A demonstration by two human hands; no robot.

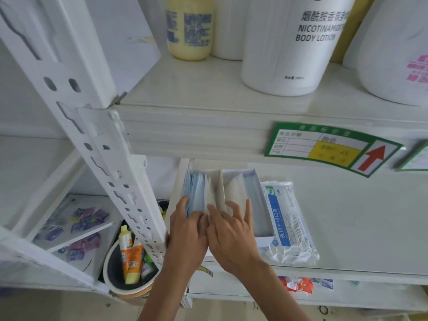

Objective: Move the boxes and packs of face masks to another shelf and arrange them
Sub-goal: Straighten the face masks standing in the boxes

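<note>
On the shelf (347,228), both hands (185,230) (231,237), grips spread, apparently press the mask boxes (201,193).

We stand close to a white metal shelf unit (231,135), its slotted upright (97,144) slanting across the left. The upper shelf (208,89) and the lower shelf (359,228) are bare white boards under soft, even light. A green price label (331,148) sticks to the upper shelf's front edge.
</note>
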